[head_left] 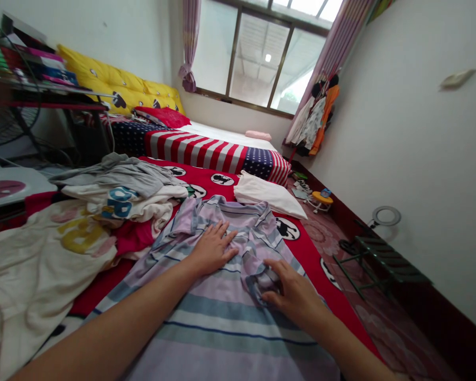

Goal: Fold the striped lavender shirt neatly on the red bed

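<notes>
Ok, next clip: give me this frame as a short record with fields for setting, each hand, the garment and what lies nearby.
setting: bedroom, bed with red printed cover
left hand: flat, palm down on the striped shirt
right hand: fingers pinching a bunched fold of the same shirt
garment: lilac, blue and white stripes, spread on the bed, collar end away from the camera
nearby: pile of clothes to the left, folded white cloth beyond the shirt
</notes>
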Demonstrator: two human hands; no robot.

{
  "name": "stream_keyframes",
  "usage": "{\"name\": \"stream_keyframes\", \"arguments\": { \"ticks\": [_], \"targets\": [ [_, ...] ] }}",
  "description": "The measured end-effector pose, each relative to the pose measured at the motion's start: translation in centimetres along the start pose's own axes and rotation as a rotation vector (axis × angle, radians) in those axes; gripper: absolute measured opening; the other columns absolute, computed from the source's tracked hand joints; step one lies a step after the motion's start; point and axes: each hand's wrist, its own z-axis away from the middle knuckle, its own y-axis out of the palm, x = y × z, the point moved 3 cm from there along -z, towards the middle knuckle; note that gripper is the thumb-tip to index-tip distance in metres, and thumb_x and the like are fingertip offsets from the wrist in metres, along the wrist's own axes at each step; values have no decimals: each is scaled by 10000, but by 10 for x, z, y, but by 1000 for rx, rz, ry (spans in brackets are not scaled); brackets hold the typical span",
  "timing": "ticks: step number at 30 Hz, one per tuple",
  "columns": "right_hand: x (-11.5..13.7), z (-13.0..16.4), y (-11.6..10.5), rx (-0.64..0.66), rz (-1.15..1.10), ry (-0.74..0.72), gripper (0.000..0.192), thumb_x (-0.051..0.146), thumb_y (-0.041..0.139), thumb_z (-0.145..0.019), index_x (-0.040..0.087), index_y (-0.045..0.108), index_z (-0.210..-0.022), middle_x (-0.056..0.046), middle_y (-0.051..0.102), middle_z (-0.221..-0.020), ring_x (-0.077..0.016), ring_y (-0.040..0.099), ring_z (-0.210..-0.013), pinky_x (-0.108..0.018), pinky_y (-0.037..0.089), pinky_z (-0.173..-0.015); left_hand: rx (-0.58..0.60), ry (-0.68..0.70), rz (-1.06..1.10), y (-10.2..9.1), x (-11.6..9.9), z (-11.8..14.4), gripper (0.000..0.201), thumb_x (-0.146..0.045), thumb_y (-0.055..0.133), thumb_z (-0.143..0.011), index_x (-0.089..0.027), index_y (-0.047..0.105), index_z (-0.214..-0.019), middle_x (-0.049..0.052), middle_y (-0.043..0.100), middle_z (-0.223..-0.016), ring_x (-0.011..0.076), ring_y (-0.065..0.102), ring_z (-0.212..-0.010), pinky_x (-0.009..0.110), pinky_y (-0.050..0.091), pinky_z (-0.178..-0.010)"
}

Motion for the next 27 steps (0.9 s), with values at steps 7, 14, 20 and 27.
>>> {"name": "stream_keyframes", "arguments": {
  "ticks": [7,14,20,27],
  "targets": [
    [-35,0,-29,22,-442,76,209,358,645,-738,173,688,-825,-16,638,-650,-159,584,-589,-241,407,-520,5,-4,-6,1,0,0,563,-530,408,-927,-247,442,-1412,144,305,-1527,299,238,-1420,484,204,-1138],
    [-173,12,-94,-620,-152,498,569,404,593,-618,79,621,-1084,-217,640,-1078,-359,619,-1004,-476,505,-844,-7,1,-5,0,0,0,563,-542,401,-924,-264,436,-1413,130,314,-1527,301,245,-1417,496,217,-1132],
    [-81,5,-28,-447,65,-76,489,453,463,-877,210,523,-1297,-125,469,-1417,-262,436,-1315,-450,359,-1087,-4,-10,-3,1,0,0,589,-541,424,-916,-262,401,-1434,131,272,-1543,290,236,-1422,489,212,-1138],
    [-102,3,9,-122,376,-2,685,547,379,-908,139,357,-1458,-158,306,-1524,-299,277,-1411,-529,285,-1115,-2,-171,34,-7,14,0,726,-566,436,-902,-144,306,-1479,194,184,-1557,310,197,-1431,459,212,-1147]
  ]
}}
